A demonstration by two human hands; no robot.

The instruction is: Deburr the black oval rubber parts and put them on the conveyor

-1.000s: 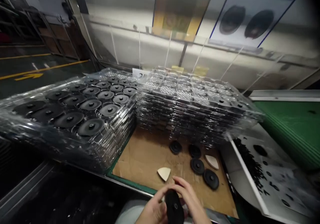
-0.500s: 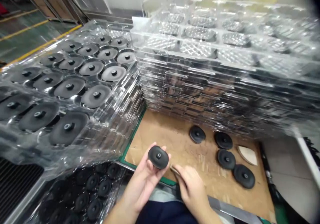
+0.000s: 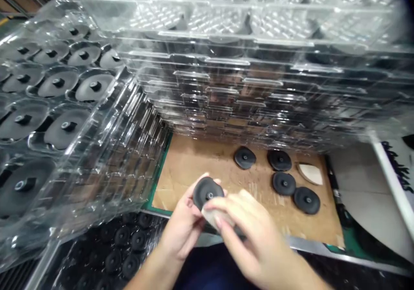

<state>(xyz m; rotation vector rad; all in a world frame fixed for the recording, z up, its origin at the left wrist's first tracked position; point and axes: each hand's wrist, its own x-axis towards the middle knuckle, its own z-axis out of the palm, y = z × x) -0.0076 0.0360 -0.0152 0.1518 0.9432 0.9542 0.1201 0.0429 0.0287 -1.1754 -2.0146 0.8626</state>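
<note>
A black oval disc (image 3: 203, 190) with a small round stud at its centre is gripped by its edges in my left hand (image 3: 181, 229). Between the thumb and fingers of my right hand (image 3: 249, 225) is a pale flat pad (image 3: 215, 216), pressed against the near edge of that disc. Both hands are above the front edge of a brown cardboard sheet (image 3: 194, 156). Several like discs lie on the sheet to the right, one of them a black disc (image 3: 306, 200) nearest the front. Beyond them rests another pale wedge-shaped pad (image 3: 310, 173).
A tall stack of clear plastic trays (image 3: 226, 61) walls off the back. To the left, a clear tray stack (image 3: 106, 152) holds rows of black discs in its pockets. Low at the front left is another tray of discs (image 3: 113, 260). A white panel edge (image 3: 393, 178) stands at the right.
My right hand has brought the pale pad up onto the disc in my left hand. The camera view has shifted, so the tray stacks look nearer.
</note>
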